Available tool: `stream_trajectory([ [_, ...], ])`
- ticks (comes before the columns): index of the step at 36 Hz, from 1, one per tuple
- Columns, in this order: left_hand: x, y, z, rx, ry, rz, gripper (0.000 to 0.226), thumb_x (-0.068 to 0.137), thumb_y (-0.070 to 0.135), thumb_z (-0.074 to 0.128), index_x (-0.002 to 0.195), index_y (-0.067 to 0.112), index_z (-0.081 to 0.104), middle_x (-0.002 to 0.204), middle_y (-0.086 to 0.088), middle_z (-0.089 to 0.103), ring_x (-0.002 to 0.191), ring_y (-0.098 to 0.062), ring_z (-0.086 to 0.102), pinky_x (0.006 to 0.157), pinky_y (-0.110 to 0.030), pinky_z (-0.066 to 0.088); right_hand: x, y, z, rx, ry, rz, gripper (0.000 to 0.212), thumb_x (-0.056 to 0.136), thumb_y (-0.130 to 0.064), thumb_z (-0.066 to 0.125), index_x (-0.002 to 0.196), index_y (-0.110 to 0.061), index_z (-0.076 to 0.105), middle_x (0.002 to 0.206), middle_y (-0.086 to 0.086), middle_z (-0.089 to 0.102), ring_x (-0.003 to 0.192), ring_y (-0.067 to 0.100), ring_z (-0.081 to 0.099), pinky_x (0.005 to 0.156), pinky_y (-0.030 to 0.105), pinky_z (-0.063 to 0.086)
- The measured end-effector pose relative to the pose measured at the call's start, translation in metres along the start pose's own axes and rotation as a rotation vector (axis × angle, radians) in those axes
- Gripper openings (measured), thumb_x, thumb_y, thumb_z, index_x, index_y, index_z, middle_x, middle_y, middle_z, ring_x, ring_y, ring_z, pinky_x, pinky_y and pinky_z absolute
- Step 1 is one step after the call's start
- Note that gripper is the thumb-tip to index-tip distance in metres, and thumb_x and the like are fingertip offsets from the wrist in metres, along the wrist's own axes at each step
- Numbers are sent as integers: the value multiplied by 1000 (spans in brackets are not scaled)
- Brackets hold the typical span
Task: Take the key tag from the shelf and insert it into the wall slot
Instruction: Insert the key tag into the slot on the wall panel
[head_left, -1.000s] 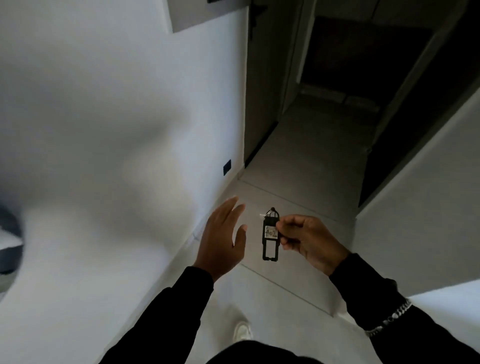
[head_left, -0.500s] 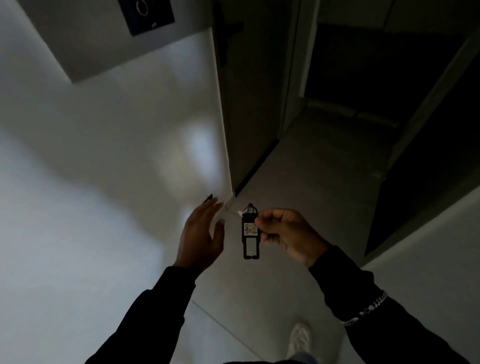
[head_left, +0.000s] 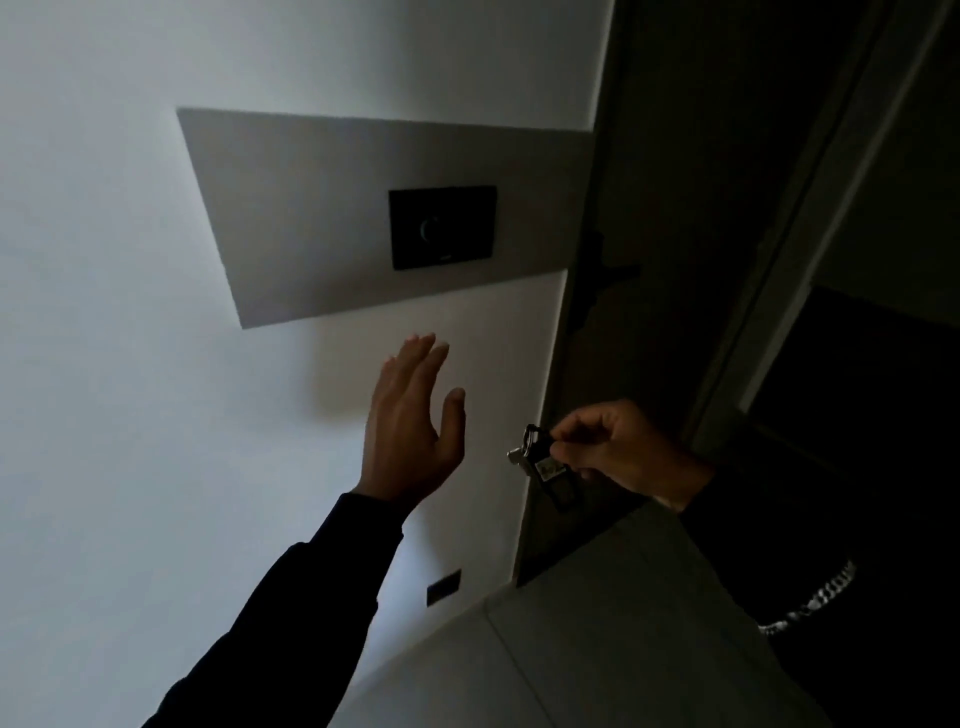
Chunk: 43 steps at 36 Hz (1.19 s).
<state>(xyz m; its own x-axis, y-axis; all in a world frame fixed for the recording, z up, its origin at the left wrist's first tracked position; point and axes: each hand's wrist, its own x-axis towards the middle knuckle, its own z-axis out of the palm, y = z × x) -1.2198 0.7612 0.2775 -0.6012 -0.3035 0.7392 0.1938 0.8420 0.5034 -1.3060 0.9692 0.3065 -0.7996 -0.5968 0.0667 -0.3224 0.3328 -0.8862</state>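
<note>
My right hand (head_left: 613, 447) pinches a black key tag (head_left: 545, 465) with a small label and a metal key at its top end; the tag hangs down and left of the fingers. A black wall slot plate (head_left: 442, 227) sits on a grey wall panel (head_left: 322, 208), above and left of the tag, well apart from it. My left hand (head_left: 410, 421) is raised flat with fingers together and thumb out, empty, below the panel and left of the tag.
A white wall (head_left: 130, 415) fills the left. A dark door (head_left: 649, 260) with a handle (head_left: 602, 275) stands right of the panel. A small black socket (head_left: 444, 587) sits low on the wall. Grey floor tiles (head_left: 597, 649) lie below.
My view has tilted up, bringing the wall panel and slot plate into the centre. Both hands have risen toward the wall, the right still holding the key tag.
</note>
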Motion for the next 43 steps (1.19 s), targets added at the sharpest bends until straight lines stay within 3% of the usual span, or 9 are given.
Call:
stream_trajectory([
  [3, 59, -10, 1, 73, 87, 64, 50, 93, 17, 54, 138, -3, 52, 151, -22, 49, 148, -36, 34, 122, -59, 27, 55, -28, -20, -121, 27, -156, 12, 79, 4, 70, 90, 4, 69, 72, 6, 66, 56, 0, 63, 57, 15, 51],
  [6, 117, -18, -1, 175, 148, 146, 50, 92, 15, 53, 139, -4, 50, 153, -23, 45, 149, -39, 31, 123, -62, 24, 103, -59, -44, -254, 81, -338, 13, 80, -4, 71, 92, -5, 72, 88, 11, 74, 82, 18, 71, 77, 34, 60],
  [10, 172, -31, 0, 357, 207, 199, 51, 94, 18, 52, 140, -4, 48, 156, -25, 39, 150, -41, 28, 123, -60, 22, 160, -97, -62, -161, 173, -555, 12, 79, 0, 71, 90, 1, 73, 87, 18, 74, 81, 29, 71, 80, 47, 57],
  [15, 211, -64, 0, 673, 236, 214, 62, 96, 31, 41, 150, 1, 36, 163, -22, 28, 153, -35, 21, 123, -60, 13, 226, -121, -67, 49, 209, -676, 13, 80, -4, 71, 82, -17, 73, 74, 9, 70, 66, 16, 63, 71, 41, 53],
  [17, 219, -77, 2, 826, 249, 228, 65, 97, 33, 39, 154, 5, 29, 165, -19, 23, 155, -32, 15, 125, -57, 5, 246, -124, -66, 115, 206, -719, 9, 80, -5, 70, 84, -12, 73, 74, 7, 70, 62, 10, 61, 70, 32, 51],
  [24, 229, -103, 1, 1132, 324, 281, 67, 100, 42, 28, 158, 11, 18, 167, -13, 21, 157, -27, 10, 127, -51, -5, 288, -123, -61, 228, 89, -795, 6, 82, -3, 68, 86, -6, 70, 68, 10, 68, 56, 16, 61, 62, 32, 54],
  [33, 232, -114, 3, 1168, 456, 271, 67, 99, 43, 27, 158, 11, 20, 167, -11, 22, 157, -27, 13, 127, -51, 0, 311, -115, -50, 352, -43, -693, 7, 82, 1, 67, 87, -4, 68, 63, 4, 66, 48, 6, 62, 51, 20, 56],
  [38, 234, -115, 2, 1179, 454, 274, 67, 99, 43, 27, 157, 11, 21, 168, -8, 17, 156, -28, 14, 127, -53, 2, 315, -111, -47, 269, -18, -677, 6, 82, -2, 68, 84, -7, 67, 62, 2, 64, 41, 1, 58, 41, 13, 46],
  [43, 233, -113, 1, 1164, 430, 267, 68, 99, 43, 27, 158, 11, 19, 168, -10, 19, 157, -27, 12, 127, -52, 1, 318, -104, -39, 177, 178, -666, 7, 77, -7, 73, 84, -4, 71, 69, 11, 67, 60, 19, 61, 65, 35, 52],
])
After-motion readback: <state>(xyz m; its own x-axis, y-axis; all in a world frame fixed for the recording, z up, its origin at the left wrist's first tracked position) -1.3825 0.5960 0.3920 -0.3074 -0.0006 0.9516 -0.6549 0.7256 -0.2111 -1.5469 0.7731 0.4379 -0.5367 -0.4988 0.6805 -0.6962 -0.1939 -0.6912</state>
